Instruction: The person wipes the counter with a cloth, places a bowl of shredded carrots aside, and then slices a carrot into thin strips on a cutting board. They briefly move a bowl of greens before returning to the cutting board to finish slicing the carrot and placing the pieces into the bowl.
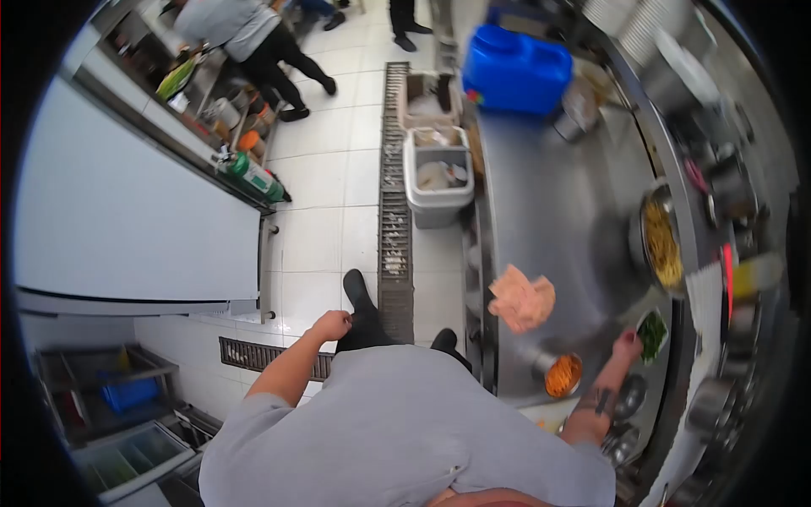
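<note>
My left hand (pixel 332 325) hangs out to the side over the floor, fingers curled in, with nothing visible in it. Over the steel counter, my right hand (pixel 627 347) is closed at the near-left edge of a small white tray (pixel 662 319). Chopped greens (pixel 650 338) lie in that tray; the fingertips are partly hidden. Left of my right forearm stands a metal bowl of shredded carrot (pixel 563 375). A crumpled pink-orange cloth (pixel 522 299) rests on the counter's near edge.
A large bowl of noodles (pixel 662 245) sits by the back of the steel counter (pixel 549 186). A blue jerrycan (pixel 517 69) stands at its far end. White bins (pixel 439 198) line the floor drain (pixel 394 228). A person (pixel 245 42) works at the far left.
</note>
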Available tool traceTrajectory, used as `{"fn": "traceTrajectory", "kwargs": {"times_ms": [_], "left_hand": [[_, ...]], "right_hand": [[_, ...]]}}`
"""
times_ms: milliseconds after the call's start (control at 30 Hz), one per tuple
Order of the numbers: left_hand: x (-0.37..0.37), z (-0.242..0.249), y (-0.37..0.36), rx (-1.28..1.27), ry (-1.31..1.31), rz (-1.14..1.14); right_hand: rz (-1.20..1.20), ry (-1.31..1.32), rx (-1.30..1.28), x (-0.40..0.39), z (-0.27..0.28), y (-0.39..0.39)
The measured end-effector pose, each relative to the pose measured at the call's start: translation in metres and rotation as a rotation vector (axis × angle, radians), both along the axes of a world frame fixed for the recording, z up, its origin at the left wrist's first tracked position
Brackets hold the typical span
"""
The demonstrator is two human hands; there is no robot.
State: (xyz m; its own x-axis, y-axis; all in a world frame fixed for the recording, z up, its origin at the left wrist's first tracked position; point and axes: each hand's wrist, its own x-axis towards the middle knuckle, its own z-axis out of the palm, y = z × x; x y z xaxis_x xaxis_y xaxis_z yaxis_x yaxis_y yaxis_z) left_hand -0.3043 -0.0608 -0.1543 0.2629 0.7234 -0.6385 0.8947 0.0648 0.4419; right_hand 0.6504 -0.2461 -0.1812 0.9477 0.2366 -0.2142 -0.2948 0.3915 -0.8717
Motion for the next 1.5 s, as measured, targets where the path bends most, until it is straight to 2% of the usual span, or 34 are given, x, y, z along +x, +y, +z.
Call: {"fn": "traceTrajectory", "kwargs": {"times_ms": [67, 100, 200, 267, 300, 367, 433, 500, 567, 700, 733, 767, 833, 900, 967, 1033, 1100, 1167, 1233, 1267, 1333, 1367, 1433, 1500], "left_hand": [[-0.050, -0.039, 0.005, -0.044, 0.003, -0.005], [-0.072, -0.053, 0.012, -0.057, 0.010, -0.003], [-0.141, -0.088, 0.036, -0.069, 0.042, 0.119], [-0.183, -0.105, 0.063, -0.057, 0.044, 0.205], [-0.203, -0.111, 0.075, -0.049, 0.064, 0.267], [-0.242, -0.115, 0.110, -0.039, 0.045, 0.289], [-0.274, -0.115, 0.145, 0.011, 0.052, 0.344], [-0.301, -0.113, 0.176, 0.059, 0.065, 0.418], [-0.321, -0.111, 0.198, 0.183, 0.036, 0.614], [-0.346, -0.091, 0.224, 0.127, -0.058, 0.723], [-0.351, -0.094, 0.223, 0.156, -0.088, 0.715], [-0.357, -0.097, 0.220, 0.186, -0.116, 0.705], [-0.371, -0.099, 0.206, 0.123, -0.121, 0.763], [-0.385, -0.098, 0.179, 0.067, -0.109, 0.895], [-0.396, -0.099, 0.141, -0.028, 0.012, 1.038], [-0.392, -0.047, 0.112, -0.151, 0.040, 1.211], [-0.385, -0.044, 0.064, -0.254, 0.000, 1.460], [-0.379, -0.015, 0.044, -0.044, 0.347, 0.479], [-0.346, 0.020, 0.055, -0.064, 0.112, 1.207], [-0.329, 0.023, 0.062, 0.010, 0.085, 1.330], [-0.303, 0.028, 0.098, -0.002, 0.009, 1.688], [-0.290, 0.044, 0.132, -0.095, -0.042, 1.923], [-0.282, 0.056, 0.178, -0.204, -0.026, 1.719], [-0.283, 0.083, 0.240, -0.213, -0.111, 1.760]], "right_hand": [[-0.037, 0.159, 0.082, -0.083, 0.089, 0.013], [-0.004, 0.178, 0.015, -0.112, 0.115, 0.018], [0.045, 0.076, -0.236, -0.221, 0.178, 0.048], [0.157, 0.116, -0.384, -0.290, 0.206, 0.076], [0.175, 0.102, -0.389, -0.331, 0.219, 0.098], [0.362, 0.193, -0.413, -0.411, 0.238, 0.150], [0.616, 0.341, -0.370, -0.479, 0.240, 0.209], [0.806, 0.365, -0.389, -0.564, 0.239, 0.278], [1.008, 0.393, -0.386, -0.626, 0.213, 0.350], [1.427, 0.257, -0.379, -0.793, 0.204, 0.506], [1.518, 0.274, -0.372, -0.821, 0.184, 0.548], [1.608, 0.293, -0.362, -0.852, 0.163, 0.590], [1.730, 0.199, -0.371, -0.932, 0.157, 0.668], [1.806, 0.170, -0.427, -1.009, 0.151, 0.745], [1.902, 0.149, -0.404, -1.086, 0.138, 0.822], [2.008, 0.205, -0.292, -1.156, 0.124, 0.895], [2.059, 0.225, -0.221, -1.227, 0.106, 0.960], [2.035, 0.249, -0.292, -1.297, 0.107, 1.018], [2.055, 0.255, -0.283, -1.358, 0.108, 1.066], [2.072, 0.268, -0.289, -1.386, 0.105, 1.088], [2.066, 0.257, -0.274, -1.442, 0.096, 1.127], [2.112, 0.264, -0.251, -1.467, 0.079, 1.150], [2.128, 0.306, -0.244, -1.514, 0.056, 1.186], [2.108, 0.287, -0.292, -1.549, 0.053, 1.213]]}}
